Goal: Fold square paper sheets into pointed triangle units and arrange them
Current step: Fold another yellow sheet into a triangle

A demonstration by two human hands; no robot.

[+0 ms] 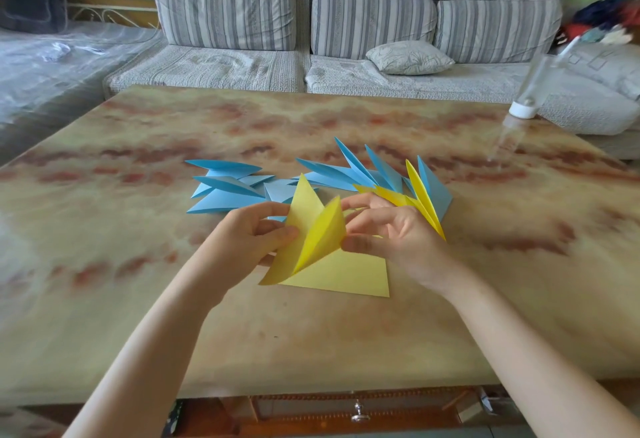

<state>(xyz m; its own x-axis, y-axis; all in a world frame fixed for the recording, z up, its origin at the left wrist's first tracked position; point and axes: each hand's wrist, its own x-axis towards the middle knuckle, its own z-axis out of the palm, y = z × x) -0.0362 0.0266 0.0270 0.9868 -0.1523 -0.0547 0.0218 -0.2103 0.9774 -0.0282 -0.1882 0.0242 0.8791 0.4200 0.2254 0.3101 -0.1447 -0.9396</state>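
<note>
Here, the left hand [252, 229] and right hand [391, 233] are pinching the half-folded yellow unit [311, 236] from either side, fingers curled on its flaps, just above a flat yellow sheet [346, 274] on the surface [138, 299]. Its points are aiming far, and the finished yellow units [420, 202] are lying just beyond the right hand, the nearer one.

Head view, downward (close above table [104, 299])

One table [138, 299]. Two hands: left hand [249, 240], right hand [401, 240]. One half-folded unit [311, 233] between them, and one flat sheet [346, 278] underneath. Blue units [225, 202], about eight; they overlap, so it's hard to be sure. Yellow units [424, 202], two or three. One bottle [531, 87]. One pillow [408, 56].
</note>
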